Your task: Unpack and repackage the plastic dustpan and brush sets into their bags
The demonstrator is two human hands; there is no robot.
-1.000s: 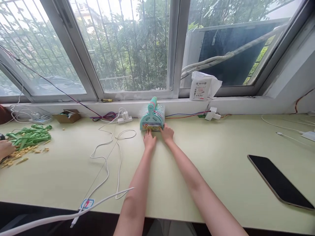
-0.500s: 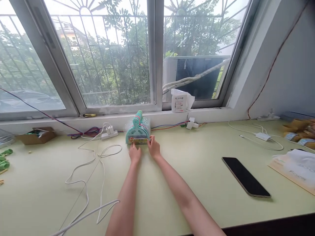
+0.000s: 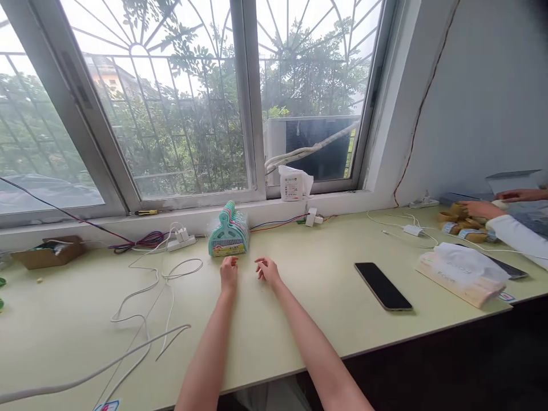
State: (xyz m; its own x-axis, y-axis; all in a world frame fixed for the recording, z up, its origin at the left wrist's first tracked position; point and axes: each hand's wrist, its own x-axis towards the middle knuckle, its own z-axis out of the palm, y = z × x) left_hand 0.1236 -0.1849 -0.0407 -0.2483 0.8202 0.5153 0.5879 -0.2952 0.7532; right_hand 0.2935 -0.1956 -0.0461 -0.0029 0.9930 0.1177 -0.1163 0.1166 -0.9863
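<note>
A clear-wrapped pack of teal plastic items point(image 3: 229, 237) stands on the pale green table point(image 3: 299, 319) close to the window ledge. My left hand point(image 3: 228, 270) hovers just in front of it, fingers loosely curled and apart, holding nothing. My right hand point(image 3: 268, 270) is beside it to the right, fingers also relaxed and empty. Neither hand touches the pack.
White cables point(image 3: 149, 302) trail across the table at left, with chargers point(image 3: 181, 240) by the ledge. A cardboard box point(image 3: 47, 252) sits far left. A dark phone point(image 3: 382, 286) lies right of centre, a wrapped packet point(image 3: 464, 271) beyond it. Another person's hands point(image 3: 483, 206) work at the far right.
Both my hands have let go of the teal pack and drawn back toward me. The view has swung right and up, bringing in the other person's hands.
</note>
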